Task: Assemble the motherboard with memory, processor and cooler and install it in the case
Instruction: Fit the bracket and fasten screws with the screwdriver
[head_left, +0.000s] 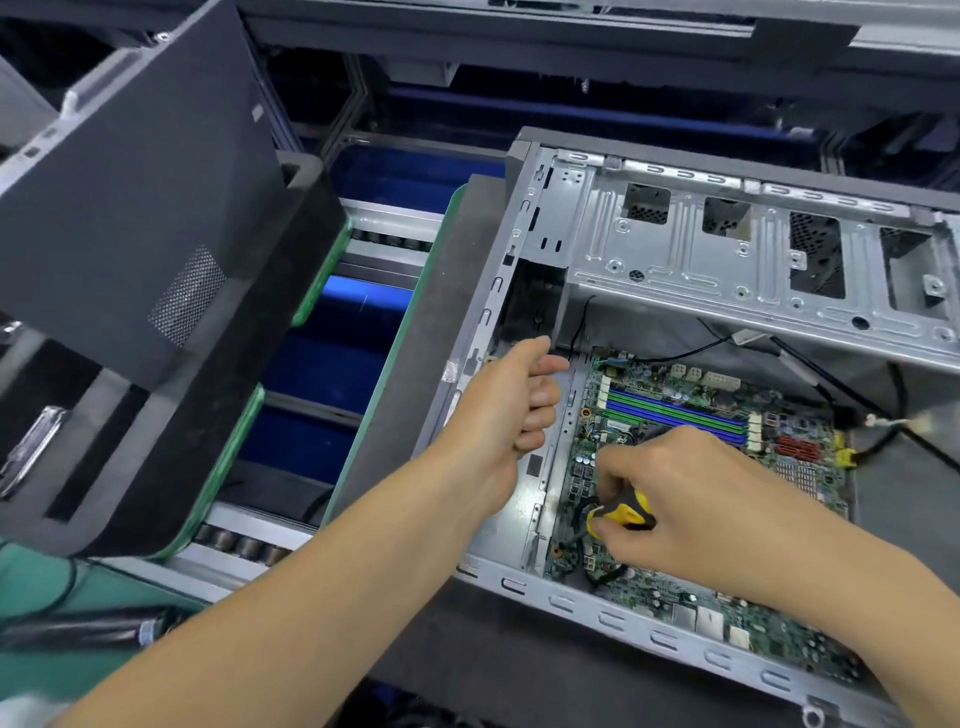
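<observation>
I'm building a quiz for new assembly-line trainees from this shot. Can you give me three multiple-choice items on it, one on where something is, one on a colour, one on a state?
1. Where does the motherboard lie?
A. Inside the open computer case
B. On the blue conveyor
C. On the green mat

2. What colours are the memory slots?
A. Red and white
B. Green and blue
C. All black

3. What is the right hand doing?
A. Resting flat and open
B. Pulling a cable
C. Gripping a yellow-and-black screwdriver

Answers:
1. A: the board sits on the case floor, within its metal walls.
2. B: green and blue strips alternate side by side near the board's far end.
3. C: its fingers curl round the handle above the board, while the left hand holds the case's left edge.
</observation>
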